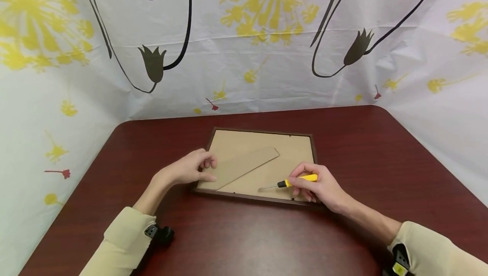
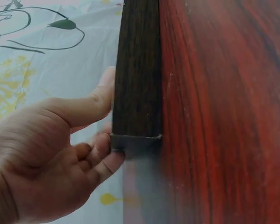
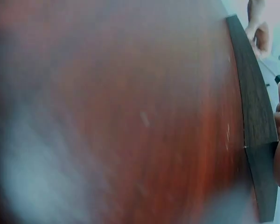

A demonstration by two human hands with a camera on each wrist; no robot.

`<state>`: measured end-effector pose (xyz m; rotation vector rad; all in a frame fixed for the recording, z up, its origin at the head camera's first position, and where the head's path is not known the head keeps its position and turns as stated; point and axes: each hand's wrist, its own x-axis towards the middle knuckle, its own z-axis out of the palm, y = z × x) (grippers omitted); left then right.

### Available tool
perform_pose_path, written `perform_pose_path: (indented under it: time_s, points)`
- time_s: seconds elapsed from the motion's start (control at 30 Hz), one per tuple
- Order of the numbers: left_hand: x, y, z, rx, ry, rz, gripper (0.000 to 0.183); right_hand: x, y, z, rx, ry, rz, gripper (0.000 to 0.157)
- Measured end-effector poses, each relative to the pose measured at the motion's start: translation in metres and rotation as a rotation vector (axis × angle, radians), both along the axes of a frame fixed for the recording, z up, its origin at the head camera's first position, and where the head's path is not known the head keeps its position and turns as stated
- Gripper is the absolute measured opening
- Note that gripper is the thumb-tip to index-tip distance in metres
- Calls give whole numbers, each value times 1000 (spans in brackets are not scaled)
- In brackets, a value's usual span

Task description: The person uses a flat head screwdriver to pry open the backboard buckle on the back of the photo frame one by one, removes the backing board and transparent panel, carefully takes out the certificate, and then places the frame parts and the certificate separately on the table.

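Note:
A dark-rimmed picture frame (image 1: 259, 198) lies with its tan backing board (image 1: 236, 138) facing up. A long cardboard stand flap (image 1: 248, 162) slants across the board. My left hand (image 1: 189, 166) is at the frame's left edge, its thumb and loosely curled fingers apart with nothing between them. In the left wrist view those fingers (image 2: 100, 163) are beside the frame's corner. Over the board's right front part, my right hand (image 1: 316, 185) pinches a screwdriver (image 1: 311, 178) with a yellow handle and black collar. Its metal shaft points left, the tip close over the board near the front rim.
Small dark tabs (image 1: 234, 193) sit along the inner edges of the frame. The frame rests on a dark red wooden table (image 1: 244, 242). A white patterned cloth (image 1: 244, 56) hangs behind and at both sides. Each sleeved wrist carries a strapped camera.

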<state>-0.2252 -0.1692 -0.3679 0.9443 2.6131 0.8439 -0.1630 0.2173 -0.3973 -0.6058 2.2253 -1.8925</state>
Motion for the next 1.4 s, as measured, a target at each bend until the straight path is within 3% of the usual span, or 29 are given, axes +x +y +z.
perform_pose_path:
  time_s: [0.23,0.33,0.67,0.83,1.0,1.4]
  points:
    - [27,14,10,-128,30,28,26,-30,17,-2,-30,0,8,14]
    - [33,19,12,-156,46,43,26,-39,20,-2,-30,-4,-3,15]
    - [30,27,10,-127,31,94,33,-41,19,-1,-16,-4,-48,17]
    - [31,31,13,-129,26,129,47,-38,16,0,-15,-51,-81,17]
    - [30,33,13,-134,11,79,69,-35,13,1,-13,-92,-72,19]
    - [30,36,14,-195,-84,31,83,-45,23,11,11,-86,-95,28]
